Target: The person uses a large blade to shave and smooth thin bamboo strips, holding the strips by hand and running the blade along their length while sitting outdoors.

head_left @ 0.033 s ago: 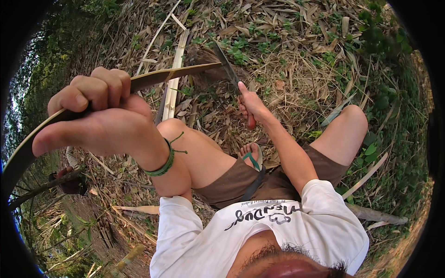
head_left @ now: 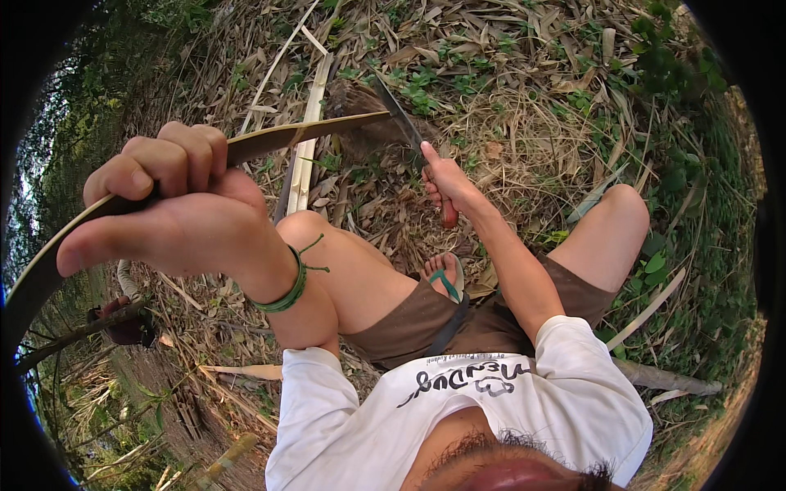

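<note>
My left hand (head_left: 176,196) is closed around a long, bent bamboo strip (head_left: 315,129), dark on one face and pale along its edge. From that hand the strip runs out past the lower left rim and, the other way, to its far end over a wooden stump (head_left: 352,102). My right hand (head_left: 446,182) grips a long knife by its reddish-brown handle, index finger or thumb laid along its top. The dark blade (head_left: 399,110) crosses the strip's far end; whether its edge touches or has entered the strip cannot be made out.
Pale split bamboo pieces (head_left: 309,168) lie beyond my left knee. Dry leaves (head_left: 524,90) and green weeds cover the ground. A dark bag-like thing (head_left: 127,323) hangs by a branch at left. A sandalled foot (head_left: 443,276) sits below the knife, and a log (head_left: 667,378) lies at right.
The knife has tilted slightly, its tip shifting a little left and its handle end a little right. My left hand and the strip are almost where they were.
</note>
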### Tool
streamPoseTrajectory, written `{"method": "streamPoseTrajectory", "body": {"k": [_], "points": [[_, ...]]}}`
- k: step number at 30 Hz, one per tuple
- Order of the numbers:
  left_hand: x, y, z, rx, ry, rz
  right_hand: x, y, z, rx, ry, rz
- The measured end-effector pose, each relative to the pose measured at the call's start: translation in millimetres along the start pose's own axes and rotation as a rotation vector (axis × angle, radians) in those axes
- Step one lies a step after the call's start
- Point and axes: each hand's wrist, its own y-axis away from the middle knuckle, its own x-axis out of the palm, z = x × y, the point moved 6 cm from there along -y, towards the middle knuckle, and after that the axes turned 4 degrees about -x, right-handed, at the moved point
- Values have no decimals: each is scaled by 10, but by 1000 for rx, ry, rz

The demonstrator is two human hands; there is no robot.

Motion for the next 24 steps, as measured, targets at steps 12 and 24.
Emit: {"method": "streamPoseTrajectory", "body": {"k": [12,24], "points": [[-34,104,450,-63,48,6,-65,335,695,-868,-431,-289],[-41,29,-154,-67,218,88,189,-77,-247,-137,14,-74]]}}
